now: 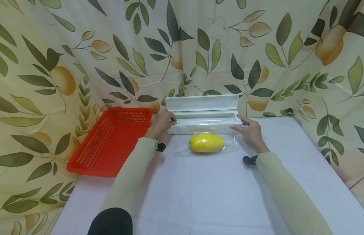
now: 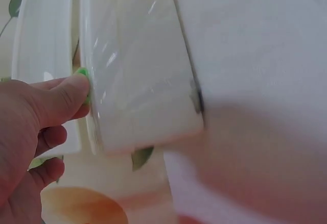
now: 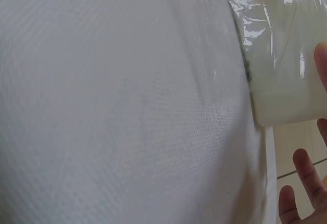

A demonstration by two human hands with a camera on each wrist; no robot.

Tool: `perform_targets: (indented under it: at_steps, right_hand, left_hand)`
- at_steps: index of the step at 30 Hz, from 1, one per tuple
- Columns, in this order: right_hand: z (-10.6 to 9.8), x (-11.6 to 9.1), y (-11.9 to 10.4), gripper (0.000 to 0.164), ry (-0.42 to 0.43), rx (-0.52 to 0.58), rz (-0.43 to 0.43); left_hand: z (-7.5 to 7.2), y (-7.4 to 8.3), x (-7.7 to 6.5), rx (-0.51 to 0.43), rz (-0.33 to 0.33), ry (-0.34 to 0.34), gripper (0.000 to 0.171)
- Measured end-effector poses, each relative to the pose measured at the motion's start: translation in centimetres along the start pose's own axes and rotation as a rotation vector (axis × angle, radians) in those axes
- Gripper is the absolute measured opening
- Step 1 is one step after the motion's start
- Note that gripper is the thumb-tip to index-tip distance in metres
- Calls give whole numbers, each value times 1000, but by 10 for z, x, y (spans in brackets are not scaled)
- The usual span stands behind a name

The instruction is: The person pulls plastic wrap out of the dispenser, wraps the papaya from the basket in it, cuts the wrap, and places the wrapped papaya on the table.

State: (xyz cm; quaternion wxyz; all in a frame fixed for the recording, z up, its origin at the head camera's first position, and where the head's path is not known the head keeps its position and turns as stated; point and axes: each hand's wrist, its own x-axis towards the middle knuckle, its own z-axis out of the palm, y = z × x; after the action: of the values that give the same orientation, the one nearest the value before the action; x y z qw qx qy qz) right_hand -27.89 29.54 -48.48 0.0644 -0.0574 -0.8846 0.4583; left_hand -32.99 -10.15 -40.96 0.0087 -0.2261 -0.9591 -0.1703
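A white cling film dispenser (image 1: 182,130) stands at the table's back edge, its long lid (image 1: 202,102) raised. At its left end my left hand (image 1: 162,123) pinches a small green slide cutter (image 2: 84,72) between thumb and forefinger, on the rail along the box's top edge. My right hand (image 1: 252,130) grips the right end, thumb against the front face and forefinger at the top corner; its other fingers spread beside the box in the right wrist view. Clear film (image 1: 230,143) hangs over the front onto the cloth. A yellow, mango-like fruit (image 1: 206,143) lies within the film's area, just before the dispenser.
A red perforated plastic basket (image 1: 111,147) stands at the left, close by my left forearm. White cloth (image 1: 217,195) covers the table. A curtain (image 1: 205,49) with a leaf and fruit print hangs right behind the dispenser.
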Motion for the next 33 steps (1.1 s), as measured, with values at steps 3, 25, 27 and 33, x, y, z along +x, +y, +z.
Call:
perform_targets:
  at_steps: [3, 25, 27, 33]
  right_hand:
    - [-1, -1, 1, 83, 3, 3, 8]
    - [0, -2, 3, 87, 4, 10, 11]
    - [0, -2, 3, 86, 0, 5, 6]
    - [2, -1, -3, 83, -29, -25, -15]
  left_hand:
    - [-3, -7, -4, -28, -10, 13, 11]
    - [-5, -25, -13, -106, -39, 54, 12]
    - [-6, -24, -14, -96, -45, 55, 12]
    - [-5, -21, -18, -112, -91, 68, 19]
